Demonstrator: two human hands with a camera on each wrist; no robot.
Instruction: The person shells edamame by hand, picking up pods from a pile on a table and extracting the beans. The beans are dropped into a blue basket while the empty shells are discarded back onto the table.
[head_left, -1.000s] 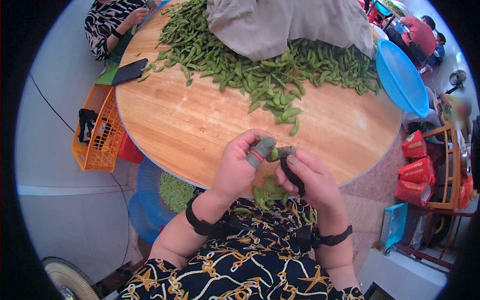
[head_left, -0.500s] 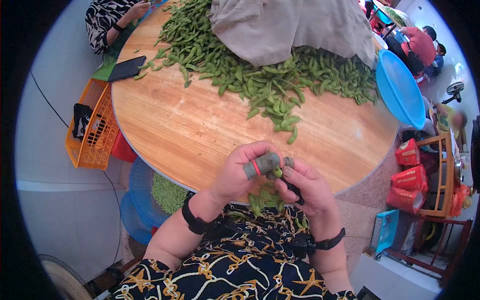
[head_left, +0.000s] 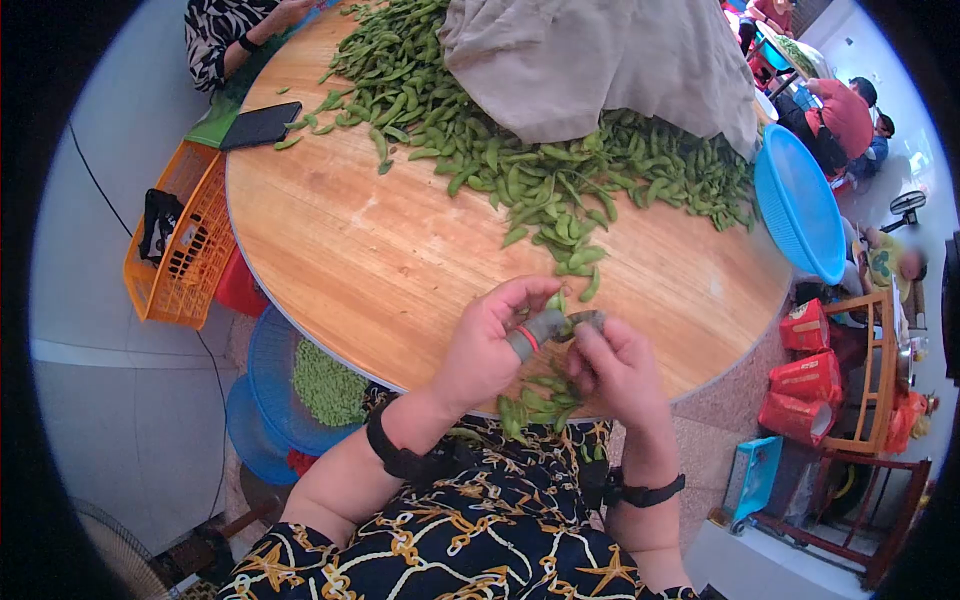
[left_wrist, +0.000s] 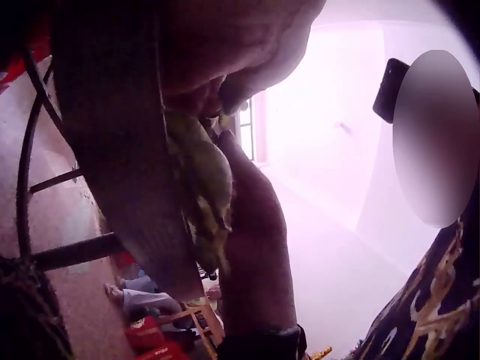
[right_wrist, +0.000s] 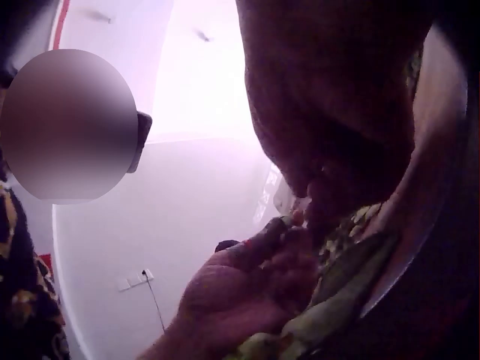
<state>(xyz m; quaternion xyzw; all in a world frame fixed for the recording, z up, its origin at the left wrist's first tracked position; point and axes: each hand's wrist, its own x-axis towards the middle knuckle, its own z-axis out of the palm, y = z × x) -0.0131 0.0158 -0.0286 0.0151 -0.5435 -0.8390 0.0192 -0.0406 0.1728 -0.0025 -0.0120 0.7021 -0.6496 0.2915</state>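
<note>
In the head view my left hand (head_left: 478, 350) pinches a green soybean pod (head_left: 557, 301) near the table's front edge. Its thumb wears a grey cover (head_left: 545, 327) with a red band. My right hand (head_left: 622, 375) meets it from the right, fingers curled, a dark cover (head_left: 586, 320) on one finger, pinching at the pod's lower end. Fingers hide most of the pod. Just below the hands, several loose pods (head_left: 540, 405) lie at the table's edge. The left wrist view shows pods (left_wrist: 201, 169) close by the fingers.
A large heap of pods (head_left: 510, 165) covers the far side of the round table (head_left: 330, 250), partly under a grey cloth (head_left: 600, 60). A blue basket (head_left: 800, 205) leans at the right edge. A phone (head_left: 262, 126) lies left. Shelled beans (head_left: 328, 385) fill a blue basin (head_left: 270, 365) below.
The hands came close together at the pod, then parted slightly, with the pod's tip now showing above the left thumb cover. The right fingers have turned and curled in. The head view has shifted.
</note>
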